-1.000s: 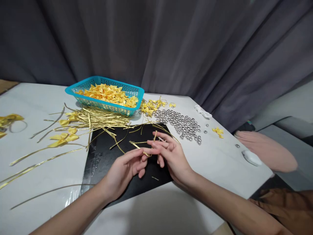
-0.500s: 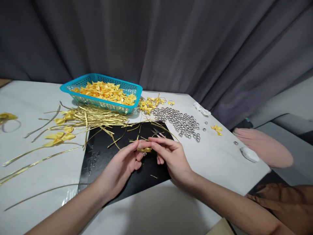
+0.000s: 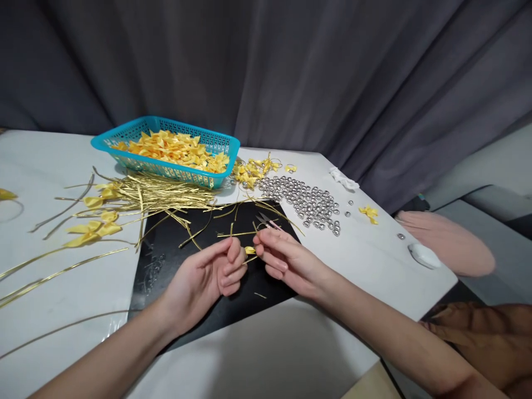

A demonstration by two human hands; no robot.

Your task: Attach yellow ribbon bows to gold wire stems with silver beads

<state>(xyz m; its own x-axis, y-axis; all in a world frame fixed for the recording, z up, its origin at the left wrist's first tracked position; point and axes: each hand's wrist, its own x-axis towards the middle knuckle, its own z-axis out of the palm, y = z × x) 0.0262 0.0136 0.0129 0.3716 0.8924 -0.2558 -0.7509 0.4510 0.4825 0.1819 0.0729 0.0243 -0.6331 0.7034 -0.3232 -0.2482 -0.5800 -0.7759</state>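
Observation:
A small yellow ribbon bow [image 3: 250, 250] shows between my hands, above a black mat [image 3: 199, 327]. My right hand [image 3: 288, 259] pinches it by its right side, and the fingers hide much of it. My left hand [image 3: 214, 271] is closed, thumb against curled fingers. A thin gold tie [image 3: 250, 258] runs from the bow toward those fingers; the grip on it is partly hidden. Just beyond my right fingers lie small scissors [image 3: 269, 221]. Loose gold strands [image 3: 195, 235] are scattered across the mat's far part.
Behind the mat, a blue basket [image 3: 166, 168] holds many yellow bows. A heap of gold ties [image 3: 166, 194] lies before it. Silver heart-shaped beads [image 3: 311, 202] spread to the right. More yellow bows [image 3: 93, 230] lie left. A white oval object [image 3: 424, 256] sits near the right edge.
My hands have moved apart from their fingertip-to-fingertip position. The left fingers have curled in, and the bow now sits nearer my right hand. The view has shifted slightly.

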